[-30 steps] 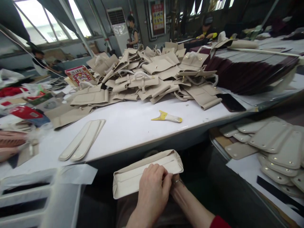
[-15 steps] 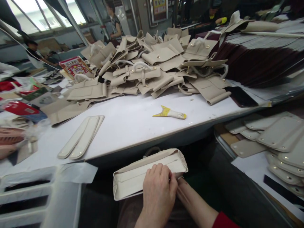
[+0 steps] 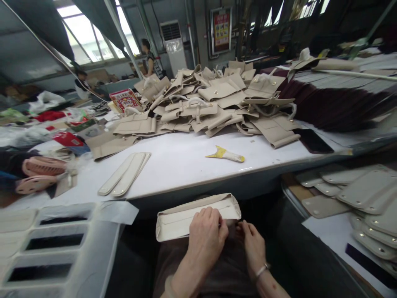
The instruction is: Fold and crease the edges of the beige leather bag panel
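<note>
A cream folded bag piece (image 3: 176,219) lies across my lap, just below the table's front edge. My left hand (image 3: 207,234) rests on its near edge, fingers curled over and gripping it. My right hand (image 3: 254,245), with a bracelet on the wrist, sits just below the piece's right corner. Its fingers are bent inward, and I cannot see what they pinch, if anything. A brown cloth (image 3: 229,269) covers my lap under both hands.
On the white table (image 3: 173,165) lie a yellow-and-white scraper (image 3: 226,154), two long cream strips (image 3: 125,180) and a big heap of cream bag parts (image 3: 214,103). Dark red pieces (image 3: 335,103) are stacked at the right. Cream panels (image 3: 366,194) lie lower right; people stand far behind.
My right hand has come out from under the piece and now shows beside my left. The piece has shifted slightly away from me, and my view has swung to the left.
</note>
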`<state>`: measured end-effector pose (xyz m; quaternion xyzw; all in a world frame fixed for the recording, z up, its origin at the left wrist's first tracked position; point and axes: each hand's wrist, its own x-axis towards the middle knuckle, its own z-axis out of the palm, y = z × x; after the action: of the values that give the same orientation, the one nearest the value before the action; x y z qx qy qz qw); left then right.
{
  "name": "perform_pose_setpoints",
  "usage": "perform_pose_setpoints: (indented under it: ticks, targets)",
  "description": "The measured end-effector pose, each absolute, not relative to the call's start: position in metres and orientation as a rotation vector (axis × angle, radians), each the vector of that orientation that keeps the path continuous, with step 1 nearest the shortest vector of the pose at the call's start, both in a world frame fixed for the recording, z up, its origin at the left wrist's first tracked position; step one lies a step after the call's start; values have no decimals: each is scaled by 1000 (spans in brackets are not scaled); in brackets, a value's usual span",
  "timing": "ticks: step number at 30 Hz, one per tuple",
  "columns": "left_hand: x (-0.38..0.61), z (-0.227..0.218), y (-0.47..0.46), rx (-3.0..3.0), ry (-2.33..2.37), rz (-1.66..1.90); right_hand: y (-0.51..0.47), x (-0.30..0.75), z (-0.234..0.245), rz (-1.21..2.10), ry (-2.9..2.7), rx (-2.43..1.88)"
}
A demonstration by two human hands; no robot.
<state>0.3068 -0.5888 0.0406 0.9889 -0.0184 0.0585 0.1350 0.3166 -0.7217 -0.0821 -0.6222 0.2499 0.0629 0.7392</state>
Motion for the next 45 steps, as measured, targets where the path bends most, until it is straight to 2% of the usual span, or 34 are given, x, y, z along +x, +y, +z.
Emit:
perform_pose_setpoints:
  ticks: [4, 7, 12, 25, 45]
  targets:
    - [304, 41, -589, 2868, -73, 212, -745, 288, -43, -295, -128, -1907]
    - [303, 41, -588, 2854, -84, 231, -739, 281, -27, -603, -608, -2091]
    - [300, 40, -585, 2755, -74, 255, -723, 291, -34, -751, -756, -2333]
    - [281, 48, -561, 2727, 24, 206, -701, 286, -34, -776, -716, -2355]
    - [250, 48, -522, 2583, 297, 403, -643, 263, -31, -663, -892, -2202]
